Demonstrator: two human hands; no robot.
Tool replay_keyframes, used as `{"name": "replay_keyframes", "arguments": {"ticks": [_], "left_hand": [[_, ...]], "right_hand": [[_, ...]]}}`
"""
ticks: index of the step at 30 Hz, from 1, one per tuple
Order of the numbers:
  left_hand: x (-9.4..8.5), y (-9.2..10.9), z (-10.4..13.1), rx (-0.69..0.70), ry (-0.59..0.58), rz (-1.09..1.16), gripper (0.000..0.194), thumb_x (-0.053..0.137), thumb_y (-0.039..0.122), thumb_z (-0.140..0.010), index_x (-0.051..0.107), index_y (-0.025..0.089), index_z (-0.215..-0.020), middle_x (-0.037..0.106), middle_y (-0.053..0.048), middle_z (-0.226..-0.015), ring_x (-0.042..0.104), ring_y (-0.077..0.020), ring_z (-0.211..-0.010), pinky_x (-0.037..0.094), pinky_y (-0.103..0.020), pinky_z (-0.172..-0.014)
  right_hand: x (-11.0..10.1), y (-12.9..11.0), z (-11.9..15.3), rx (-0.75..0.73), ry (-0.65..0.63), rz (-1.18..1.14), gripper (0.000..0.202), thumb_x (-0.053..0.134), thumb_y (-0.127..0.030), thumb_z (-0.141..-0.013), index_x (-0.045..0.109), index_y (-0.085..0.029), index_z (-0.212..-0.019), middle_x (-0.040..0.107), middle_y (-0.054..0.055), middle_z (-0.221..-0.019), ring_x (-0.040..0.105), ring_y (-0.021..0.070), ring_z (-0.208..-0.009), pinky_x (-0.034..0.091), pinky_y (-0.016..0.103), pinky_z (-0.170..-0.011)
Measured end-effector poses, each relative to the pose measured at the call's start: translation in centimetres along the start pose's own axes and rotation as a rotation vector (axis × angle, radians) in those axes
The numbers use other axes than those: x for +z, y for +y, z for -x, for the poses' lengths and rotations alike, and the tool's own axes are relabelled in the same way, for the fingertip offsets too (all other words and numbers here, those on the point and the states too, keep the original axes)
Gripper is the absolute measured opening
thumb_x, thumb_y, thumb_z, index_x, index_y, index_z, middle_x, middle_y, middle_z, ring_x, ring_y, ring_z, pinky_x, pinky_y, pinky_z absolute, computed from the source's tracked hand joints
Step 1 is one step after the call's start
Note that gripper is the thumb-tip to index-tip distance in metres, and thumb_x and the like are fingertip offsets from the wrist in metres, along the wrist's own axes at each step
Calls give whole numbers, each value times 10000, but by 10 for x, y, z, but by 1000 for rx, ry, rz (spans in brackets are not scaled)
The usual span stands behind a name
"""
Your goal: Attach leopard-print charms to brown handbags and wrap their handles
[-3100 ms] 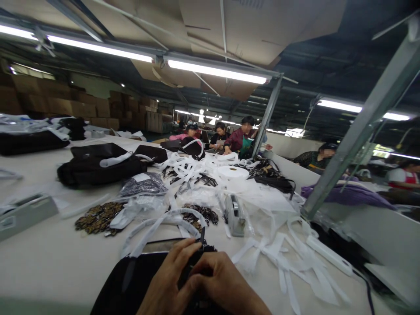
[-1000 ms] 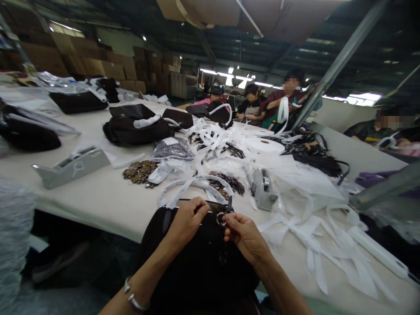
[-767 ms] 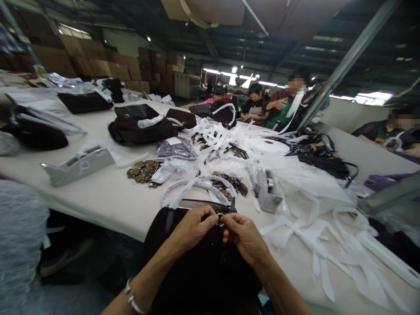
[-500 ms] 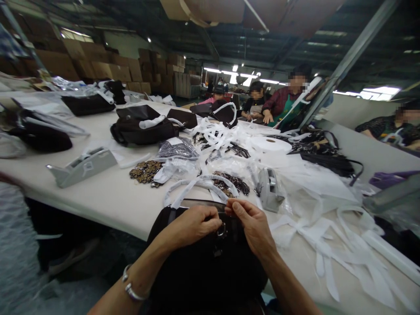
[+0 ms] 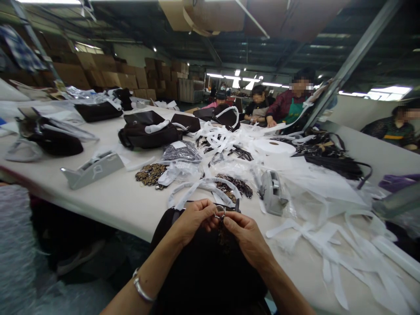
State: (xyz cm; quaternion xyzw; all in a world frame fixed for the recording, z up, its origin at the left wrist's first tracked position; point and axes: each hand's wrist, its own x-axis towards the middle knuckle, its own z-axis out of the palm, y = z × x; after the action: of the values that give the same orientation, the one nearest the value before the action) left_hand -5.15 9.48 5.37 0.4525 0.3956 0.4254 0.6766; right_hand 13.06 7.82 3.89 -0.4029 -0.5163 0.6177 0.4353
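A black bag (image 5: 210,271) rests at the table's front edge, its handles (image 5: 193,187) wrapped in white and standing up behind my hands. Above the bag's top, my left hand (image 5: 198,217) pinches a small metal ring clasp (image 5: 219,212) between thumb and fingers. My right hand (image 5: 241,225) is closed on the same clasp from the other side, fingertips nearly meeting the left ones. A dark charm (image 5: 223,232) hangs below the clasp in front of the bag. The exact grip on the small metal parts is hard to make out.
Grey tape dispensers (image 5: 95,169) stand left and right on the table (image 5: 108,197). Gold-brown charms (image 5: 151,175), plastic, white strips (image 5: 328,245) and black bags (image 5: 147,131) lie around. People (image 5: 293,103) work at the far side.
My hands have come together over the bag's top, the right one moving left. The dark charm now hangs between them. The view has shifted slightly.
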Motion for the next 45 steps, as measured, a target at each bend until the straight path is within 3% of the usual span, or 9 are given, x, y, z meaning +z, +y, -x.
{"name": "replay_keyframes", "arguments": {"ticks": [9, 15, 20, 24, 27, 32, 38, 42, 45], "left_hand": [[1, -8, 4, -15, 6, 92, 344, 693, 465, -788, 564, 147, -768, 586, 30, -619, 494, -46, -475, 381, -152, -493], [3, -3, 8, 31, 19, -69, 356, 634, 495, -820, 543, 154, -774, 546, 38, -619, 460, -66, -500, 367, -181, -516], [5, 12, 18, 280, -7, -381, 235, 545, 378, -901, 567, 164, -807, 531, 27, -687, 477, -111, -635, 391, -219, -619], [4, 19, 28, 502, 13, -625, 204, 501, 306, -937, 613, 176, -827, 557, 5, -760, 512, -133, -730, 397, -231, -699], [2, 16, 32, 548, 27, -663, 192, 490, 291, -948, 634, 184, -882, 594, -7, -801, 543, -141, -765, 406, -237, -733], [1, 13, 39, 417, 8, -512, 202, 455, 302, -960, 624, 189, -964, 613, -6, -814, 576, -143, -770, 442, -239, -740], [5, 17, 37, 374, 82, -537, 167, 551, 302, -893, 647, 189, -970, 658, -14, -864, 594, -166, -816, 439, -256, -764], [8, 13, 31, 410, 114, -576, 124, 591, 278, -855, 656, 174, -831, 639, 3, -774, 570, -152, -759, 420, -243, -729], [7, 5, 26, 335, 115, -481, 174, 603, 332, -847, 634, 165, -807, 592, 20, -701, 514, -125, -641, 397, -228, -621]], "right_hand": [[1, 4, 3, 36, -26, -79, 304, 704, -385, -826, 720, -207, -1072, 736, 61, -992, 657, 217, -927, 470, 371, -911], [9, -5, 6, 169, -69, -262, 339, 657, -470, -845, 733, -159, -956, 724, 64, -848, 637, 153, -697, 506, 278, -690], [8, -11, 10, 370, -115, -349, 397, 656, -528, -824, 721, -140, -875, 693, 67, -781, 601, 132, -616, 468, 232, -540], [6, -12, 11, 358, -157, -409, 320, 718, -441, -792, 716, -125, -836, 652, 34, -695, 516, 88, -520, 385, 203, -473], [6, -16, 12, 272, -76, -300, 276, 783, -395, -722, 708, -138, -789, 626, 2, -662, 501, 83, -549, 383, 203, -514], [9, -32, 16, -43, 175, 339, 220, 756, -397, -736, 725, -185, -783, 656, -3, -685, 551, 138, -634, 411, 250, -593], [13, -38, 24, -496, 164, 801, 99, 669, -310, -821, 737, -245, -854, 688, 45, -820, 631, 208, -764, 480, 321, -739], [14, -34, 27, -562, 141, 896, 119, 651, -296, -840, 742, -265, -910, 685, 60, -836, 631, 216, -787, 486, 338, -761], [13, -34, 28, -503, 120, 823, 149, 687, -333, -819, 743, -269, -942, 693, 57, -875, 632, 223, -818, 485, 340, -786]]}}
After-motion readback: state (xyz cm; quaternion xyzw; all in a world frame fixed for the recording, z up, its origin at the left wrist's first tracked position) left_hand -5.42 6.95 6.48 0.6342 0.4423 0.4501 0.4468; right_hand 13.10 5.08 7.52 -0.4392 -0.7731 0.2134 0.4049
